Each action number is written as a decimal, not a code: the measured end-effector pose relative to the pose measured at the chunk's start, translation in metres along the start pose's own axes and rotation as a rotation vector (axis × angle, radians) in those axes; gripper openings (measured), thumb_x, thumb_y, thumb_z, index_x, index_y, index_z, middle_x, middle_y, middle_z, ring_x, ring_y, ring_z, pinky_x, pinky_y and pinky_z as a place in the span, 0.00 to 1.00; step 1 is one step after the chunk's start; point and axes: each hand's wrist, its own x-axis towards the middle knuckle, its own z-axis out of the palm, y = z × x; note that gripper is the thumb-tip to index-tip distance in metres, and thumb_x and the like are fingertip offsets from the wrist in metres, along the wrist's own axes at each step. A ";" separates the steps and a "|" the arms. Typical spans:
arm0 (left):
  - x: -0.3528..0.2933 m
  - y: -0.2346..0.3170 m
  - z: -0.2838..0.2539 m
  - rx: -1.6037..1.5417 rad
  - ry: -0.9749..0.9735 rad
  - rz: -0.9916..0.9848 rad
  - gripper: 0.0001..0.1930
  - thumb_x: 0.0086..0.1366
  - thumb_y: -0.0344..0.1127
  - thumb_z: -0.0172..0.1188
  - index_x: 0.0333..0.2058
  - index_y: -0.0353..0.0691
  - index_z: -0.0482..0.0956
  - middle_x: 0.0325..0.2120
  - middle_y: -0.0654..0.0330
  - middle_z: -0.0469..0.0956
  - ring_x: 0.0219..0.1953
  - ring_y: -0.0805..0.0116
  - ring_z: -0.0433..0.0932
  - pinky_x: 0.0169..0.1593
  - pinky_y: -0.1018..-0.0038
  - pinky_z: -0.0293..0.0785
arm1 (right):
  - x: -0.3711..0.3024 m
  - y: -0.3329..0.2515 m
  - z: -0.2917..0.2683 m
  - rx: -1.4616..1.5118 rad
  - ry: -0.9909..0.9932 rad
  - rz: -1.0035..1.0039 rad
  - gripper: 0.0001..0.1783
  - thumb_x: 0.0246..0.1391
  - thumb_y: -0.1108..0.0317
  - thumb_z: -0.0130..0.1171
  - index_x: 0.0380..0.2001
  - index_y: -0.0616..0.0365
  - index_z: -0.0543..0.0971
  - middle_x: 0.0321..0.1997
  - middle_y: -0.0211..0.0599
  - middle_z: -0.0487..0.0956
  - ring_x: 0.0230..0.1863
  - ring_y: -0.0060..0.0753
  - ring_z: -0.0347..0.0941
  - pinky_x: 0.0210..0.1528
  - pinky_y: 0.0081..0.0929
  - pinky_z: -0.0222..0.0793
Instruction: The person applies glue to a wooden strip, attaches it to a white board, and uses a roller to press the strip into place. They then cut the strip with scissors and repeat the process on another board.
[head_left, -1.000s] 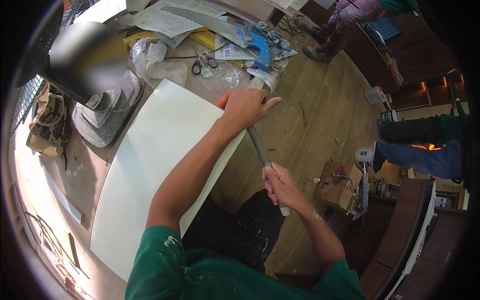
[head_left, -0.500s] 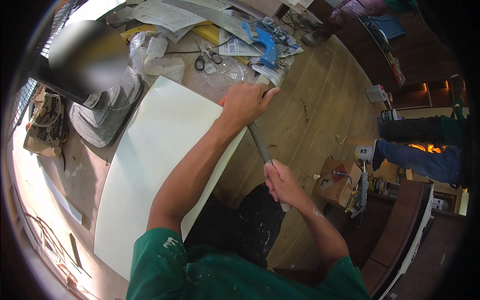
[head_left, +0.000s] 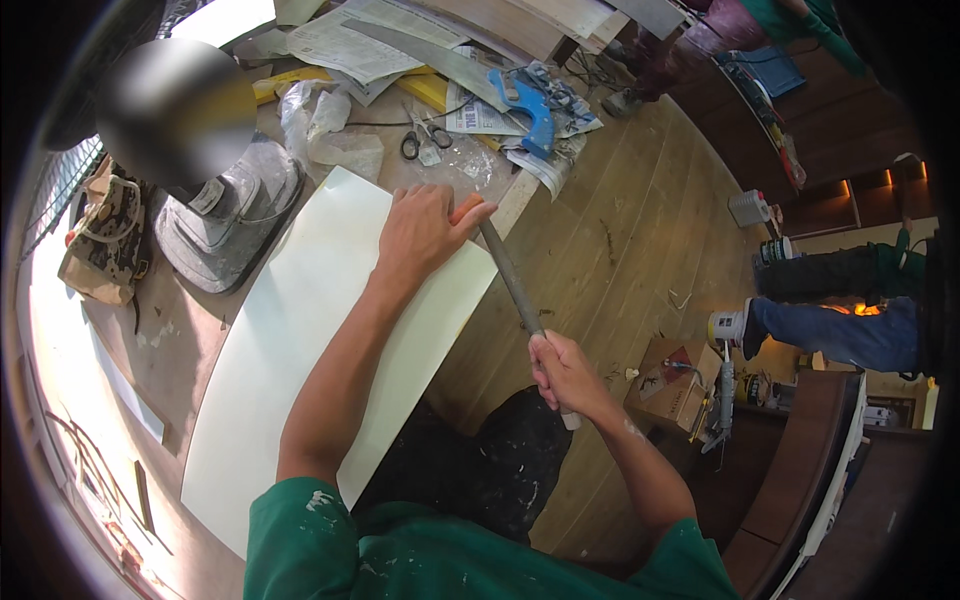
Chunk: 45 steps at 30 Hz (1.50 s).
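My left hand (head_left: 428, 228) is closed round the orange handle end of a long grey file (head_left: 512, 280), over the far right end of a white panel (head_left: 270, 320). Lower down, my right hand (head_left: 565, 372) wraps round the file near its other end, whose pale tip pokes out below the fingers. The file slants down to the right, passing close by the panel's far right corner; whether it touches the edge I cannot tell. My left forearm reaches across the panel, which lies on a dusty worktable (head_left: 190, 335).
Scissors (head_left: 425, 138), a blue-handled saw (head_left: 530, 110), newspapers (head_left: 365, 45) and plastic film (head_left: 320, 120) lie beyond the panel. A grey tool base (head_left: 230, 215) stands left, beside a camouflage bag (head_left: 105, 235). Rightward are a cardboard box (head_left: 670, 385), a white bucket (head_left: 727, 328) and other people's legs (head_left: 830, 330).
My left hand has moved left over the panel with the handle end, and more orange shows. My right hand stays in nearly the same place. The view has shifted slightly.
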 end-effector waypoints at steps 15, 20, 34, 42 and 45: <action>-0.003 0.021 -0.006 0.098 -0.133 -0.007 0.56 0.45 0.83 0.62 0.50 0.28 0.75 0.38 0.45 0.82 0.46 0.51 0.80 0.60 0.62 0.64 | -0.003 -0.003 0.017 0.005 0.074 0.044 0.19 0.76 0.57 0.40 0.31 0.56 0.64 0.18 0.26 0.65 0.12 0.18 0.61 0.13 0.22 0.59; -0.003 0.010 0.005 0.123 -0.087 0.031 0.56 0.49 0.80 0.60 0.55 0.25 0.73 0.37 0.43 0.82 0.45 0.50 0.81 0.61 0.62 0.63 | -0.002 -0.009 0.016 0.004 0.060 0.060 0.19 0.76 0.57 0.40 0.31 0.56 0.64 0.18 0.26 0.65 0.13 0.18 0.61 0.13 0.22 0.59; -0.002 0.010 0.006 0.031 -0.064 -0.026 0.50 0.55 0.73 0.60 0.56 0.24 0.71 0.35 0.42 0.84 0.44 0.49 0.82 0.59 0.61 0.64 | 0.018 -0.016 0.006 0.093 -0.013 0.047 0.18 0.75 0.55 0.42 0.31 0.55 0.65 0.18 0.24 0.64 0.13 0.16 0.59 0.12 0.20 0.58; -0.003 0.020 -0.002 0.042 -0.074 -0.053 0.60 0.48 0.82 0.60 0.58 0.24 0.70 0.36 0.41 0.84 0.47 0.49 0.82 0.61 0.61 0.64 | 0.002 -0.008 0.002 0.095 0.043 0.026 0.19 0.75 0.55 0.41 0.31 0.54 0.65 0.18 0.24 0.64 0.14 0.16 0.59 0.13 0.21 0.57; -0.003 0.016 -0.002 -0.003 -0.096 -0.070 0.62 0.47 0.83 0.60 0.60 0.24 0.69 0.35 0.43 0.84 0.47 0.49 0.82 0.61 0.62 0.64 | 0.002 -0.008 0.004 0.074 0.014 0.025 0.18 0.75 0.55 0.41 0.30 0.54 0.65 0.18 0.24 0.64 0.14 0.16 0.59 0.13 0.20 0.58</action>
